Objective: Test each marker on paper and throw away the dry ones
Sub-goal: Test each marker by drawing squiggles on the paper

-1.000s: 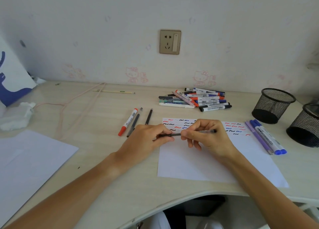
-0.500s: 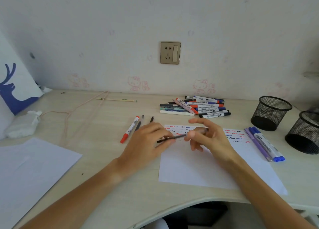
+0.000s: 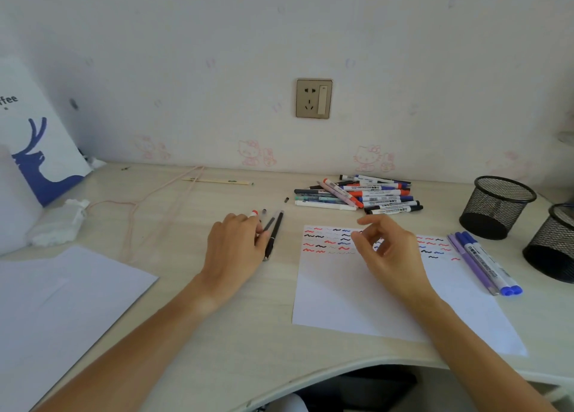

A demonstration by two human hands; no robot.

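Lying slim, black pen [image 3: 273, 237], beside left hand [image 3: 236, 247]

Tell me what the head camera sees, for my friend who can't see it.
A person's left hand rests on pens by a black pen on a desk, and the right hand hovers, loosely curled, over paper covered with squiggles. Behind lie piled markers.
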